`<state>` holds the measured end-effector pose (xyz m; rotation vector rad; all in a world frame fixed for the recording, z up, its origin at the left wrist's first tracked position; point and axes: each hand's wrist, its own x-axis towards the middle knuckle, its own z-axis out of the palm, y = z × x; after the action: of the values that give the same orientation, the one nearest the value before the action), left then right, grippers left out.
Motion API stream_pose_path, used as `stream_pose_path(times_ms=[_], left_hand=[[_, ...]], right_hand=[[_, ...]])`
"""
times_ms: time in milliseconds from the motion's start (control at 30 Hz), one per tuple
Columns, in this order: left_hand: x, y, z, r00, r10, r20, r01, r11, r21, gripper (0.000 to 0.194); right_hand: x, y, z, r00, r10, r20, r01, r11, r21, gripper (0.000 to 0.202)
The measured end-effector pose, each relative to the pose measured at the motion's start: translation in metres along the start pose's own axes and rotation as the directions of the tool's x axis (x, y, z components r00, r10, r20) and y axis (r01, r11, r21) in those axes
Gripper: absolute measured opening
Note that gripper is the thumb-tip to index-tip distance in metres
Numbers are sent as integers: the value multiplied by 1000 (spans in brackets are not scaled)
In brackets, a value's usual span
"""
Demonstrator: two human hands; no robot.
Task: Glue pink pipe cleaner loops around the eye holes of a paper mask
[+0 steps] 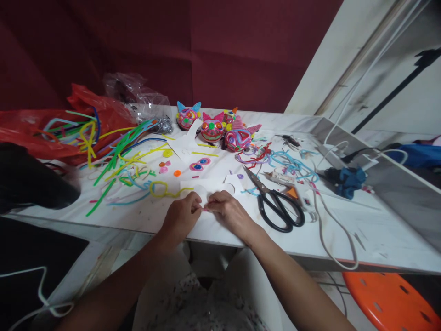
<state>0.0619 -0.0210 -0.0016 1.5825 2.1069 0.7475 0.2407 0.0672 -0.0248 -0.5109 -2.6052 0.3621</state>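
Observation:
Close to the table's front edge, my left hand (pixel 182 215) and my right hand (pixel 225 209) meet with fingers pinched around a small pink piece (pixel 205 209). It looks like a bit of pipe cleaner, mostly hidden by the fingertips. White paper (pixel 186 185) lies just beyond the hands, partly covered by them. A yellow pipe cleaner (pixel 158 189) curls to the left of the paper. Farther back sit a pair of pink-and-blue coiled eye shapes (pixel 200 164) and an orange disc (pixel 177 173). Large black-handled scissors (pixel 275 202) rest to the right of my right hand.
Several colourful cat-like heads (pixel 212 126) stand at the back. Green pipe cleaners (pixel 120 151) spill from a red plastic bag (pixel 87 99) at left. On the right are a glue gun (pixel 292 191), its white cable (pixel 339 220) and a blue scrunchie-like cloth (pixel 349 181). An orange stool (pixel 389 299) stands below.

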Motion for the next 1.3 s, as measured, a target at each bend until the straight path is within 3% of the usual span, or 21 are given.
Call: stream_pose_path(times_ms=[100, 167, 300, 400, 500, 700, 867, 1300], left_hand=[[0, -14, -3, 988, 151, 8, -151, 988, 7, 19], [2, -25, -6, 941, 339, -4, -338, 938, 73, 18], [8, -38, -12, 750, 662, 17, -644, 723, 249, 21], [13, -40, -15, 626, 777, 66, -744, 569, 351, 21], [18, -41, -17, 548, 831, 96, -801, 488, 348, 21], [23, -50, -15, 471, 882, 33, -859, 450, 245, 22], [25, -56, -13, 393, 919, 19, -885, 373, 278, 22], [27, -55, -17, 292, 951, 97, -929, 258, 266, 28]], right_hand=[[-1, 2, 2, 999, -12, -41, 12, 1000, 17, 30], [-1, 3, 4, 997, -24, -70, 26, 999, 27, 30], [-2, 5, 6, 991, -54, -123, 59, 997, 42, 30], [-2, 5, 7, 985, -69, -158, 77, 996, 47, 28], [-3, 6, 8, 980, -80, -181, 90, 995, 50, 27], [-5, 6, 11, 977, -73, -201, 84, 995, 49, 25], [-7, 5, 10, 977, -71, -202, 83, 995, 54, 25], [-8, 3, 8, 976, -75, -206, 94, 992, 83, 26]])
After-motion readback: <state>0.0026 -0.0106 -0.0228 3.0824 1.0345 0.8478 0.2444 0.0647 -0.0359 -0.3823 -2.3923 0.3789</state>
